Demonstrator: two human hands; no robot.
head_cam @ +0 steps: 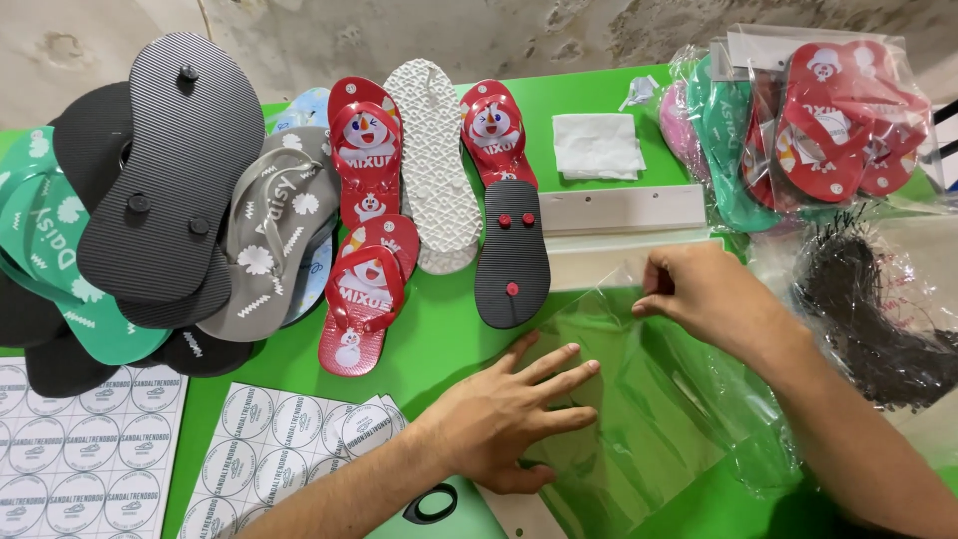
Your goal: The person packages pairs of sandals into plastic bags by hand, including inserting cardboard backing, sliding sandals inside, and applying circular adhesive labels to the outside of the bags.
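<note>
Nearest the camera, sheets of round stickers [269, 449] lie on the green table [439, 329] at the lower left. Just right of them the left hand [509, 414] lies flat on a clear plastic bag [639, 419], its fingers [564, 374] spread open and pressing the film down. The bag lies on the table's near right part, stretching between both hands. Slightly farther, the right hand [704, 289] pinches the bag's upper edge, its fingers curled closed on the film. Beyond it sits a white cardboard strip [624, 210] and a folded white cloth [597, 145]. Farther left, red cartoon sandals [367, 160], a white sole [434, 165] and black soles [170, 170] fan out; bagged sandals [838, 120] rest at the far right.
</note>
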